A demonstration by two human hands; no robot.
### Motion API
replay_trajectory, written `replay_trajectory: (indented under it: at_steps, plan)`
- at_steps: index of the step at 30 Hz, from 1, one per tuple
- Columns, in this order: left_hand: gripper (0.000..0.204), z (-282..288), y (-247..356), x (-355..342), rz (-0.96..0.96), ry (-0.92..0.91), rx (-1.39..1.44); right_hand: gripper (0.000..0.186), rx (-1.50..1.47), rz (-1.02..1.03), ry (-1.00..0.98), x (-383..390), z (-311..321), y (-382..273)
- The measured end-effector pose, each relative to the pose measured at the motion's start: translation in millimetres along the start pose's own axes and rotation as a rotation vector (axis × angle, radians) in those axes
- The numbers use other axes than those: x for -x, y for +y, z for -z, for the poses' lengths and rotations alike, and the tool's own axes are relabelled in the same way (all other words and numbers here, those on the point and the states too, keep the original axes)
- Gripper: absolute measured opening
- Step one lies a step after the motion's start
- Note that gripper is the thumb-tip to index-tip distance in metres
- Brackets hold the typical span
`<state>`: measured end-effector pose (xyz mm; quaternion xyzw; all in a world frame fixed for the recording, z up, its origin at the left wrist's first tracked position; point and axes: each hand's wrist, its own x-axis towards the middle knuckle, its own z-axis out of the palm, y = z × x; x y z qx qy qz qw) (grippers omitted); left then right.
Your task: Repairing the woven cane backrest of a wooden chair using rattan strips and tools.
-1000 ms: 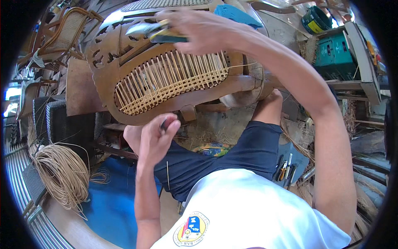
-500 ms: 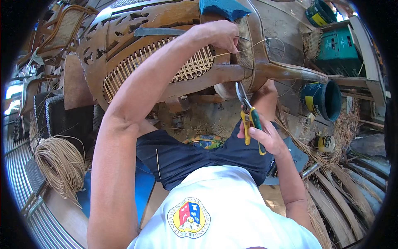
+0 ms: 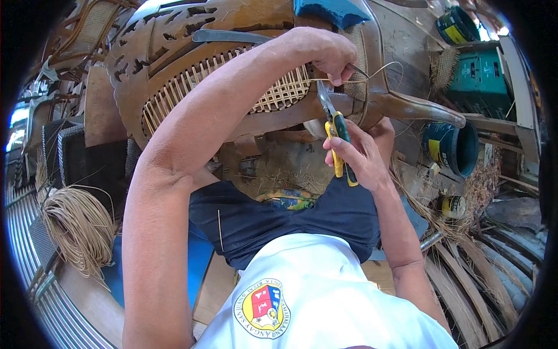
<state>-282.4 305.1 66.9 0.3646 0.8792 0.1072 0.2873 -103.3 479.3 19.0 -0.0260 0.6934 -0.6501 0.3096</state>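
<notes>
In front of me lies a carved brown wooden chair frame (image 3: 325,110), its oval opening partly filled with woven cane (image 3: 285,90). My left hand (image 3: 334,55) reaches across above it, fingers closed on a thin dark pointed tool (image 3: 360,71). A pale cane strand (image 3: 381,71) runs from the weave past those fingers and loops to the right. Pliers (image 3: 326,104) with yellow and green handles are gripped in my right hand (image 3: 360,151). Their long jaws point up, with the tips at the strand beside the weave's edge; whether they pinch it I cannot tell.
A flat grey blade-like tool (image 3: 229,36) and a blue foam piece (image 3: 331,11) rest on the frame. Coiled cane (image 3: 78,230) lies at left. To the right stand a dark green bucket (image 3: 450,148), a green crate (image 3: 479,75) and curved wood pieces (image 3: 471,279).
My right hand has brought the pliers up and left, from below the frame to the strand. My left hand has shifted slightly right and down in view.
</notes>
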Motion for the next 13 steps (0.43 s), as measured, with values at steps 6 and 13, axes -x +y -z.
replay_trajectory:
  at_steps: [6, 13]
  plan:
    - [0.015, 0.4, 4.0, -1.6, 0.004, -0.021, -0.034, 0.054, 0.062, 0.018, 0.025, -2.0, -1.9, -3.2]
    - [0.017, 1.8, 5.8, 4.1, 0.036, 0.01, 0.014, 0.06, 0.056, -0.026, 0.05, -2.4, 3.1, 1.2]
